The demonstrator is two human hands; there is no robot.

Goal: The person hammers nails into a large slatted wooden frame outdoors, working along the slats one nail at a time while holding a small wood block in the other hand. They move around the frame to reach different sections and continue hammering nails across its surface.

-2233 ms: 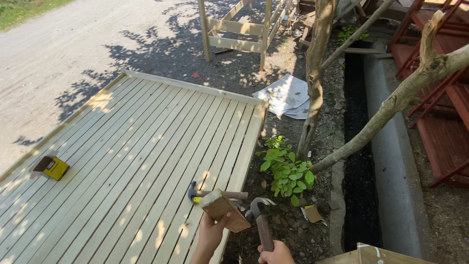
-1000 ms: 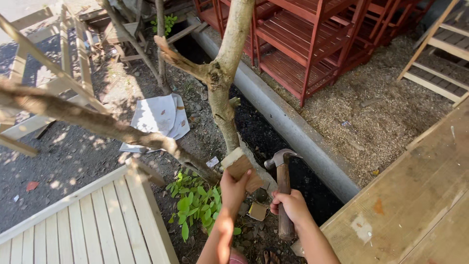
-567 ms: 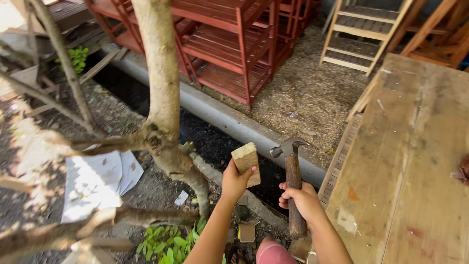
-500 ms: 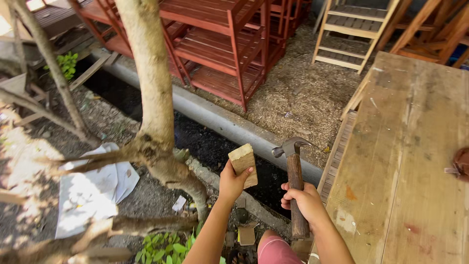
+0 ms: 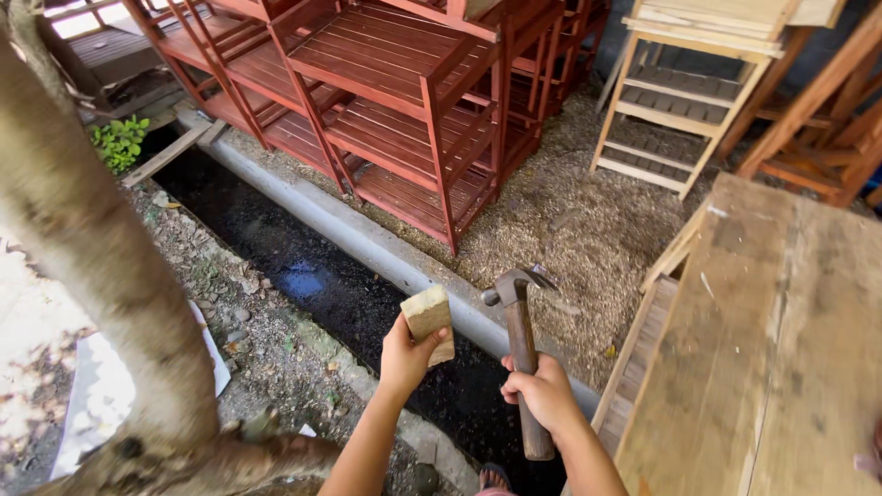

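Observation:
My left hand (image 5: 407, 355) grips a small pale wooden block (image 5: 429, 320), held upright in front of me. My right hand (image 5: 542, 393) is closed around the wooden handle of a claw hammer (image 5: 520, 342), whose metal head points up and to the right. Both hands hover over a dark drainage ditch (image 5: 312, 276) and its grey concrete kerb (image 5: 363, 241).
A tree trunk (image 5: 87, 248) leans across the left. Red-stained wooden shelf racks (image 5: 395, 101) stand beyond the kerb on sawdust-strewn ground. An unpainted wooden rack (image 5: 684, 101) stands at the back right. A rough wooden tabletop (image 5: 781, 358) fills the right side.
My view has swung right from the pale decking, past the tree, to the red racks and the wooden table. Both hands keep hold of the block and hammer.

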